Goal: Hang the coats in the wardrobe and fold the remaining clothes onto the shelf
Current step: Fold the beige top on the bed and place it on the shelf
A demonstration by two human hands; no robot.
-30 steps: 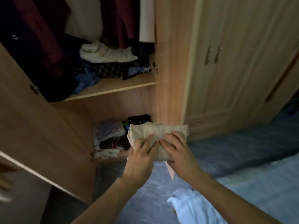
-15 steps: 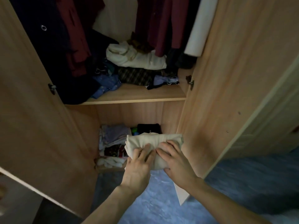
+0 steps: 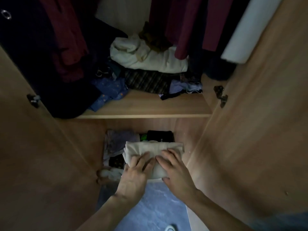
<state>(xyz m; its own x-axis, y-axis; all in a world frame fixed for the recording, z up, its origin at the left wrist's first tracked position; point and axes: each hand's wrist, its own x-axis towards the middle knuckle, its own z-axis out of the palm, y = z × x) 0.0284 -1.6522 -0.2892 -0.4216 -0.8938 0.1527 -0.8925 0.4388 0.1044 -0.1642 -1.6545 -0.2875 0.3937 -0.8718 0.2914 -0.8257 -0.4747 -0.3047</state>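
Observation:
A folded cream garment sits between my two hands at the mouth of the wardrobe's lower compartment. My left hand holds its left part and my right hand its right part, fingers flat on top, thumbs hidden beneath. Behind it lie folded clothes: a pale purple piece and a black one. Maroon coats and a dark coat hang above the upper shelf.
The upper shelf carries a cream bundle, a checked dark cloth and blue clothes. The open left door and right door flank my arms. Blue floor lies below.
The view has swung left and closer to the wardrobe. Both hands have carried the folded cream garment forward and down toward the lower compartment.

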